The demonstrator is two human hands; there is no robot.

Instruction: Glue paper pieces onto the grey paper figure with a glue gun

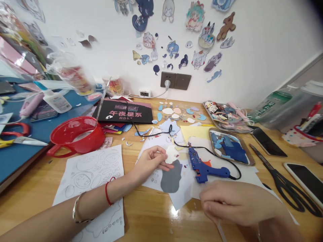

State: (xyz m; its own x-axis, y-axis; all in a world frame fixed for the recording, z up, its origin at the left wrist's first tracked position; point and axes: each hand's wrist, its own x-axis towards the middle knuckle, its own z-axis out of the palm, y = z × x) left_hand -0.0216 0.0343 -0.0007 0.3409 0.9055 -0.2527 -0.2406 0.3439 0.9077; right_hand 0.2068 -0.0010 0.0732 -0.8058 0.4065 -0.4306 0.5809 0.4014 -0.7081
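My left hand (pixel 152 159) pinches a small white paper cutout (pixel 172 154) between thumb and fingers, above the table. Below it lies a grey paper cutout (pixel 171 178) on white sheets. My right hand (pixel 228 201) is closed around a thin pale stick (pixel 220 230) that points down towards me; its kind cannot be made out. Just beyond that hand, a blue hot glue gun (pixel 202 164) lies on its side, its nozzle facing away and its black cord looping behind. Under my left forearm is a sheet with pencil drawings (pixel 87 178).
A red mug (pixel 77 136) with a tool leaning in it stands at left. Black scissors (pixel 280 181) and two phones (pixel 268 140) lie at right. A tray of blue paper pieces (pixel 229 146) sits behind the glue gun. Paper cutouts (pixel 173 111) are scattered near the wall.
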